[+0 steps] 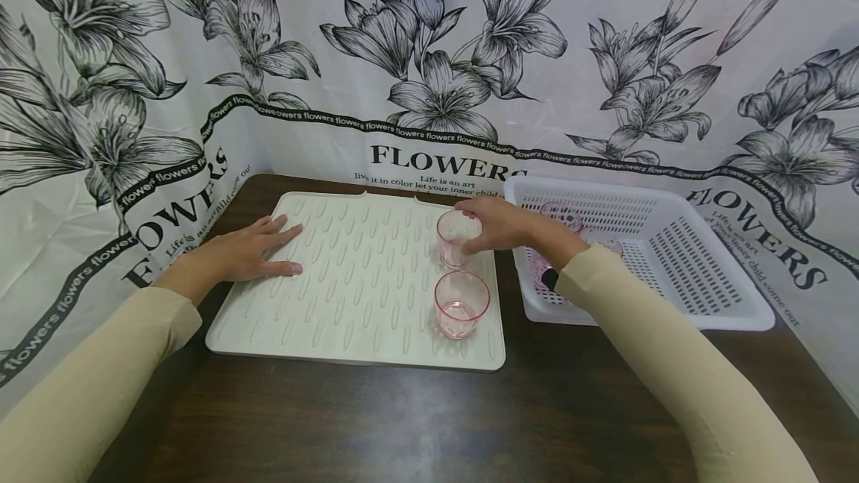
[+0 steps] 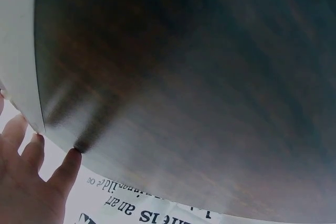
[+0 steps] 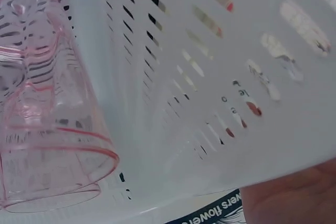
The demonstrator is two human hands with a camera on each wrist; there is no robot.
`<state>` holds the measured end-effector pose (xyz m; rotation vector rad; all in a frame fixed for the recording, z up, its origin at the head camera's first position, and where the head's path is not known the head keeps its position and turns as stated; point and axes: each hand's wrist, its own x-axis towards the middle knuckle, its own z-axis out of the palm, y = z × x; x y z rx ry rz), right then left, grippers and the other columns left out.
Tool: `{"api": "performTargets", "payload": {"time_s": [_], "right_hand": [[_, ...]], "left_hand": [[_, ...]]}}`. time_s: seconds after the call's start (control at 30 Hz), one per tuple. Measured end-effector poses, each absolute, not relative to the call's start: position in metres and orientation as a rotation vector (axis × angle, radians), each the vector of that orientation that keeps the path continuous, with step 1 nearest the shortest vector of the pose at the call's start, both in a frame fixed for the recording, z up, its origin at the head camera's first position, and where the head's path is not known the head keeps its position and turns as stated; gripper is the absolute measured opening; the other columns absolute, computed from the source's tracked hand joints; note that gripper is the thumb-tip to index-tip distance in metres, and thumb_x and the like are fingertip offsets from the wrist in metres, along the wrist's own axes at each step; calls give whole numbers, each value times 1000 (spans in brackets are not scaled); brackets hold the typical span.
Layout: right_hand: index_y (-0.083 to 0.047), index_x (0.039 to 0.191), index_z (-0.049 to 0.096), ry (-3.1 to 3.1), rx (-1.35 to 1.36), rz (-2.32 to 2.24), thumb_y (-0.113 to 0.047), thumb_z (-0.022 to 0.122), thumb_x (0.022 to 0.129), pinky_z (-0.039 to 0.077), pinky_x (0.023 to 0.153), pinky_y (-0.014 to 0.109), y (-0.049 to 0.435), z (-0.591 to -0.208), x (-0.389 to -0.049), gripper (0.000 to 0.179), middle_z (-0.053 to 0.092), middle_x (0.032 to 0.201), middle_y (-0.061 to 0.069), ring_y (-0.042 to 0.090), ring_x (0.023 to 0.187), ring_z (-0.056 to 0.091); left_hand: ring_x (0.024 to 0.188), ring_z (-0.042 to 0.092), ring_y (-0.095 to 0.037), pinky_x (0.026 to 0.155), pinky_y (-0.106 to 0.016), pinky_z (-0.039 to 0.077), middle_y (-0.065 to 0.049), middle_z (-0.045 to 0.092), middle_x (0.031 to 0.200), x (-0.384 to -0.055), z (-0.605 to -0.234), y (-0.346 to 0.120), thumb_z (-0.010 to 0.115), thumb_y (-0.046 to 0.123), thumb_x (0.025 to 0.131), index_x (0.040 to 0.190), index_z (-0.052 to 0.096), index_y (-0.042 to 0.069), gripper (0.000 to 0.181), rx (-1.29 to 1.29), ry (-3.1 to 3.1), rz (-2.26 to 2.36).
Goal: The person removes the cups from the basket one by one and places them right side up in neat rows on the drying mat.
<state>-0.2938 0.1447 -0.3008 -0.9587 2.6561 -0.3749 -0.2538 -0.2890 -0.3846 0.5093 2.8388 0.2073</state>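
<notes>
My left hand (image 1: 248, 252) lies spread on the left side of the cream ribbed drying mat (image 1: 362, 274); its fingers also show at the lower left of the left wrist view. At the mat's right edge, my right hand (image 1: 499, 223) grips a clear drinking glass (image 1: 451, 241) with a pink rim, thumb on the near side and fingers at the far rim. A second such glass (image 1: 461, 308) stands upright just in front of it on the mat. Part of the right hand shows at the lower right corner of the right wrist view.
A white perforated plastic basket (image 1: 698, 244) stands right of the mat, under the right forearm. Pink-tinted glasses (image 3: 58, 114) lie in its left part. The dark wooden table (image 1: 349, 423) extends in front. A floral-print cloth (image 1: 443, 58) hangs behind and at both sides.
</notes>
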Motion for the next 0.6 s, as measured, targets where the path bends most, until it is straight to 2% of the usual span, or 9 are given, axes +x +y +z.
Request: {"api": "performTargets", "payload": {"time_s": [0.23,0.43,0.6], "right_hand": [[3,151,36,2674,-907,-343,-31,78,84,28,116,49,146,-294,-290,86,42,151,23,38,142,36],[0,152,36,2707,-917,-446,-33,80,84,32,114,51,161,-276,-291,88,42,152,21,36,138,44],[-6,155,33,2722,-864,-568,-35,80,84,28,115,53,185,-260,-293,90,40,155,17,34,142,39]], "left_hand": [[147,12,-50,103,-75,26,-23,16,163,-254,-386,-291,53,73,88,158,28,13,95,499,2841,210],[147,12,-49,101,-77,26,-23,15,163,-255,-387,-290,52,74,88,158,27,14,96,480,2836,198],[147,12,-50,100,-78,26,-23,15,163,-255,-386,-289,52,74,88,158,27,13,95,486,2838,195]]}}
